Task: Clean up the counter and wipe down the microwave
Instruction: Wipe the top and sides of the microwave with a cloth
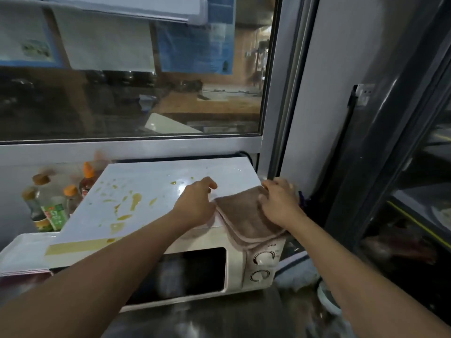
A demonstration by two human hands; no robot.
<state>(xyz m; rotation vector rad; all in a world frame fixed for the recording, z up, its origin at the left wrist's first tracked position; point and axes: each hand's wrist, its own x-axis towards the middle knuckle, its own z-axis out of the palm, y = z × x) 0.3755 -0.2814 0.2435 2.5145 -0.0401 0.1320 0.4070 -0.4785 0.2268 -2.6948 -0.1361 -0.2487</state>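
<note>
Both palms flat on the brown cloth (246,213) at the microwave (234,259) top's right end, left hand (195,203) on its left edge, right hand (278,203) on its right, yellow spills (131,203) lying further left, nearer the left hand.

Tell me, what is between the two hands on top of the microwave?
In the head view, a brown cloth lies between the left hand and the right hand. It sits on the microwave, drooping over the front edge.
</note>
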